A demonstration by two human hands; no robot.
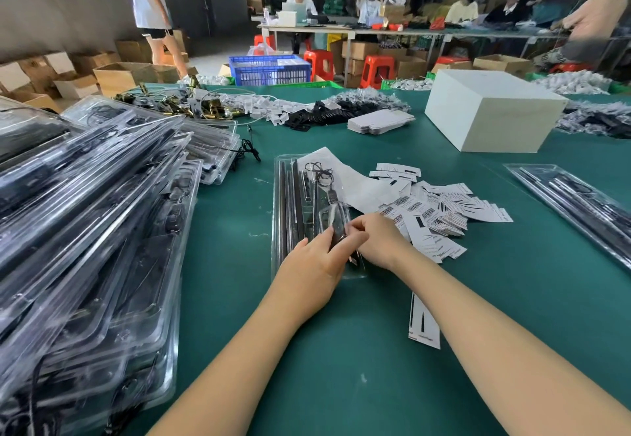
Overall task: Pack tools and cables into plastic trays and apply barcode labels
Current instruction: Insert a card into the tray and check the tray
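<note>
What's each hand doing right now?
Left hand: pinches the small dark part over the clear tray.
Right hand: pinches the same part.

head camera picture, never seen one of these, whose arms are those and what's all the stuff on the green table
The camera sits on a person's head and looks forward and down, so the two bare arms are that person's own. There is only this one view. Both hands meet over a long clear plastic tray lying on the green table. The tray holds dark thin rods and a black cable. The left hand and the right hand both have fingers on a small dark part in the tray; what it is cannot be told. Right of the tray lies a loose heap of white barcode labels. At the left is a tall stack of filled clear trays, and farther back a white cardboard box.
</note>
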